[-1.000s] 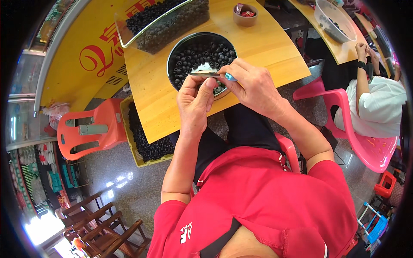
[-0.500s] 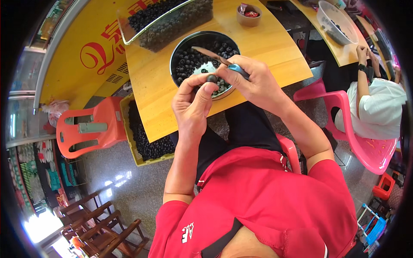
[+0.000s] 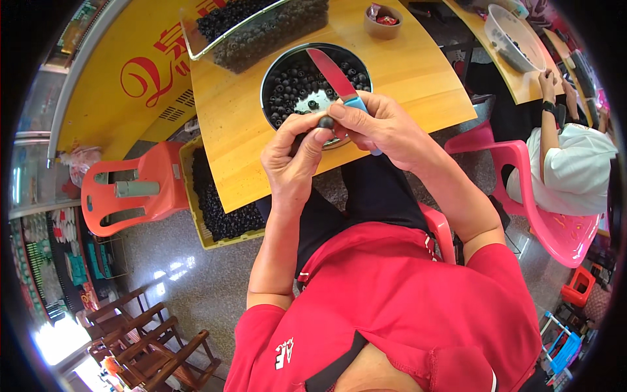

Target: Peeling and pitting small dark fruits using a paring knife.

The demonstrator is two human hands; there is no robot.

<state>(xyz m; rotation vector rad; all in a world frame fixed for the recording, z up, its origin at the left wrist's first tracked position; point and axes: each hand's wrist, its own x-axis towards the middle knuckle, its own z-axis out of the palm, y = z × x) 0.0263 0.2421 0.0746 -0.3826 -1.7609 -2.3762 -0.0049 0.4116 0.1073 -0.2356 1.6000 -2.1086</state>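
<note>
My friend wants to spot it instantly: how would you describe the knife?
Find the yellow wooden table, then the round bowl of dark berries near its edge. By that bowl, the right hand holds the knife. Its reddish-looking blade and blue handle set it apart from the small round berries.

Tub (image 3: 271,36) cut off above; knife handle (image 3: 356,104) seemingly mostly hidden.
</note>
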